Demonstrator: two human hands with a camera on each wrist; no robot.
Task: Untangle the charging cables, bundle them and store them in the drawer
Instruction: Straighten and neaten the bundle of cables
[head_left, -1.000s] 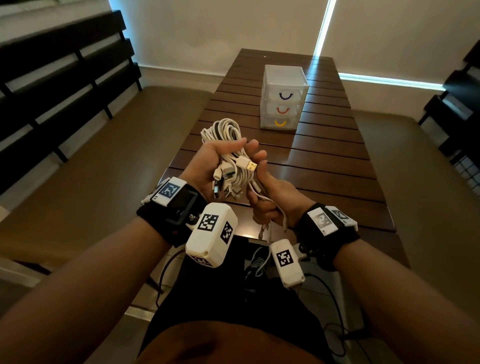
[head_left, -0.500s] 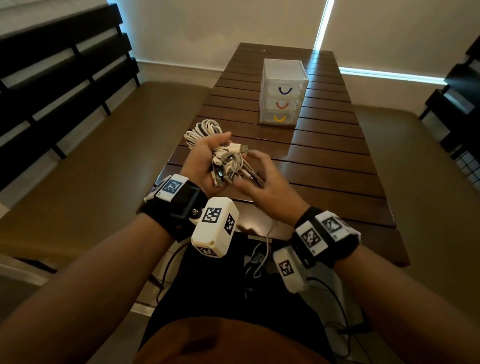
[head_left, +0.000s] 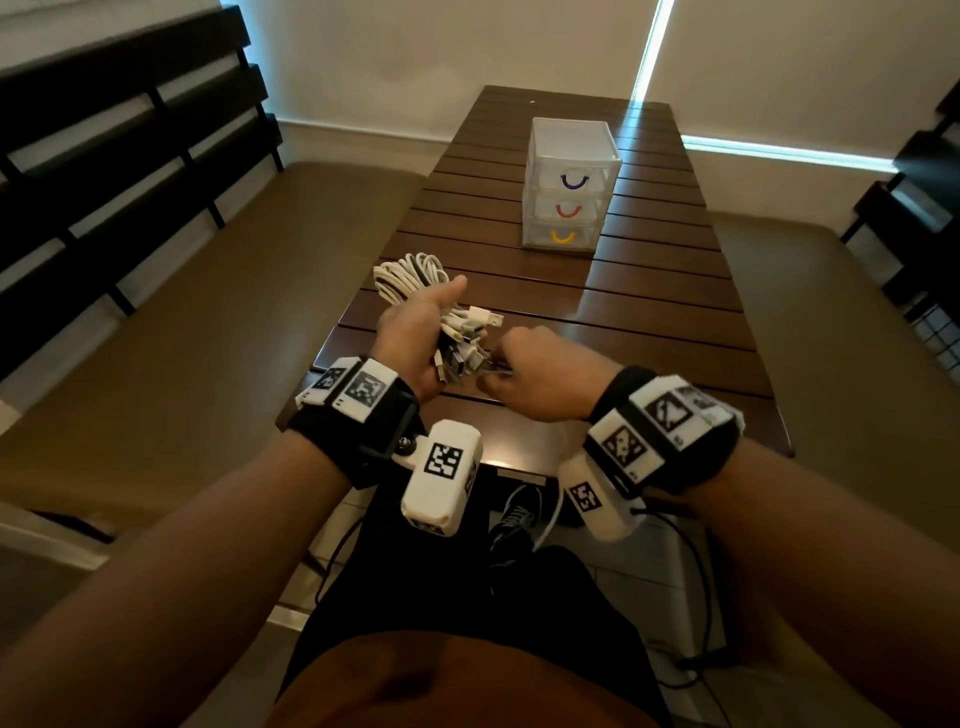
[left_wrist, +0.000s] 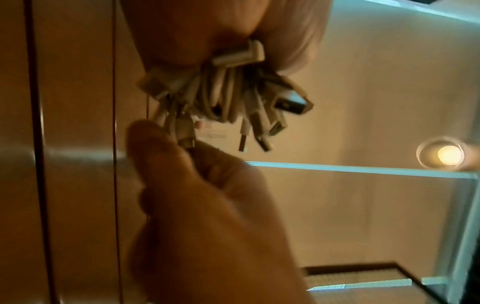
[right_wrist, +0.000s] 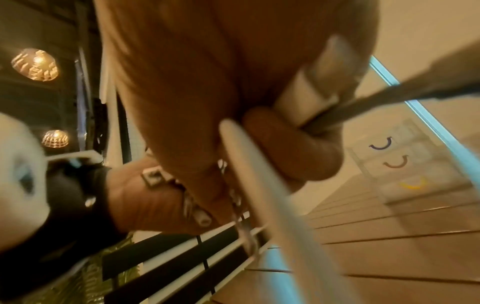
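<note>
While my left hand (head_left: 415, 332) clamps the cables (head_left: 410, 275) and my right hand (head_left: 540, 374) pinches one plug (left_wrist: 185, 135) at 3 o'clock, a hard tug could tighten knots or spill the bundle

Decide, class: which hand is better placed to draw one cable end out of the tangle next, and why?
Right. The left hand is wrapped around the cable bundle, steadying it, while the right hand already pinches one plug end at the bundle's lower side, so it can probably pull.
</note>
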